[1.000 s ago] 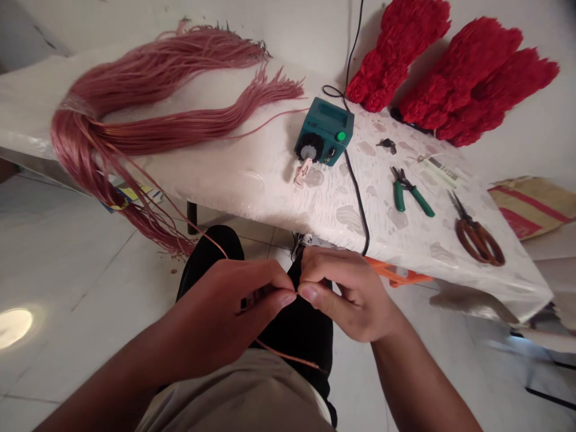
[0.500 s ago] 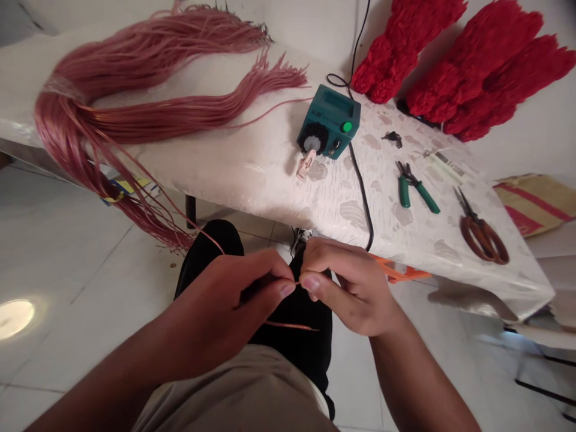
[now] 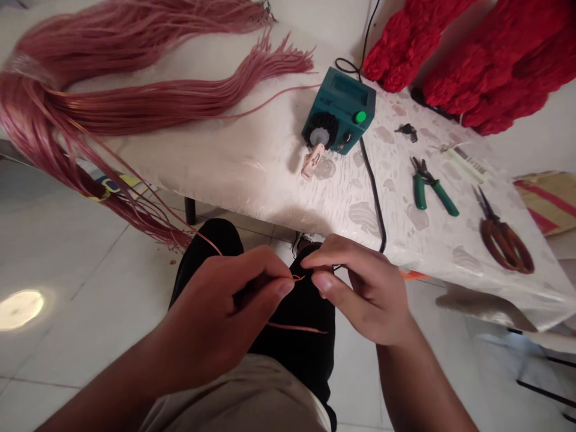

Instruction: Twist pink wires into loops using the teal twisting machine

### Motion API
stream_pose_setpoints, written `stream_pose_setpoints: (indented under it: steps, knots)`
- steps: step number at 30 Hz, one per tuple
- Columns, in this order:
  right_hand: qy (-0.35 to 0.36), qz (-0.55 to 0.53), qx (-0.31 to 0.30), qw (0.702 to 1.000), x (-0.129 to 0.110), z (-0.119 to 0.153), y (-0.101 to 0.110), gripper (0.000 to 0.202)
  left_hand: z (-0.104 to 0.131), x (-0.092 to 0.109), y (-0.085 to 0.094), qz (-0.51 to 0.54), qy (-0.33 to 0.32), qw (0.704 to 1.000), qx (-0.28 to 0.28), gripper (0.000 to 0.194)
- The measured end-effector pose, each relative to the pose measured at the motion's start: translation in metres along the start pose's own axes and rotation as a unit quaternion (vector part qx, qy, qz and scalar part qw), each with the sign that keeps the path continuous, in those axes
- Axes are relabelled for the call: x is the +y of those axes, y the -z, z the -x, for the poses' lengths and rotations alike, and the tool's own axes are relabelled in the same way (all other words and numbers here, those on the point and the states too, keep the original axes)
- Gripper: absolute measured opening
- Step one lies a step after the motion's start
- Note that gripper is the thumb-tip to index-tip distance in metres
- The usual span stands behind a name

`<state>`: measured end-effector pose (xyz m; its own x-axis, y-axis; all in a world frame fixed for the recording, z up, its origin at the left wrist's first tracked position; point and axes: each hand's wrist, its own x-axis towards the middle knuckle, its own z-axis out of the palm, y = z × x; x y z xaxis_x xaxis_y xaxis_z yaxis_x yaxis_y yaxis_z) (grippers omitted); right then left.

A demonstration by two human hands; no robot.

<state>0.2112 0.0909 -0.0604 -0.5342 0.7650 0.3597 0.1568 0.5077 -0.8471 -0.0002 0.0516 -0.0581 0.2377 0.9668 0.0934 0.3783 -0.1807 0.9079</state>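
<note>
The left hand (image 3: 220, 312) has its grip closed on one pink cord (image 3: 299, 278), split end showing, over the lap before the bench's (image 3: 252, 174) near edge. The right hand's (image 3: 371, 294) grip is open, just beside that end. One green machine (image 3: 344, 99) stands mid-bench, with bare surface between it and the near edge. Towards the right edge lie one pair of pliers (image 3: 432, 187), one pair of scissors (image 3: 504, 237) and one packet (image 3: 468, 164), its print unreadable.
</note>
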Motion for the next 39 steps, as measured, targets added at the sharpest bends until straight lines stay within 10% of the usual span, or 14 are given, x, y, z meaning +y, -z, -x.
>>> stream_pose_setpoints:
  steps: [28, 33, 39]
  knots:
    - [-0.004, 0.054, -0.03, 0.998, -0.005, -0.018, 0.017, 0.009, -0.018, -0.007, -0.008, -0.101, -0.119, 0.988, 0.019, 0.012]
    - [-0.089, 0.01, 0.113, 0.99, -0.005, -0.004, 0.008, 0.008, -0.018, -0.005, -0.01, -0.068, -0.096, 0.991, 0.06, 0.012]
    - [-0.032, -0.047, 0.35, 0.935, -0.014, 0.024, -0.034, 0.012, -0.019, -0.01, -0.011, 0.064, -0.069, 0.991, 0.093, 0.013]
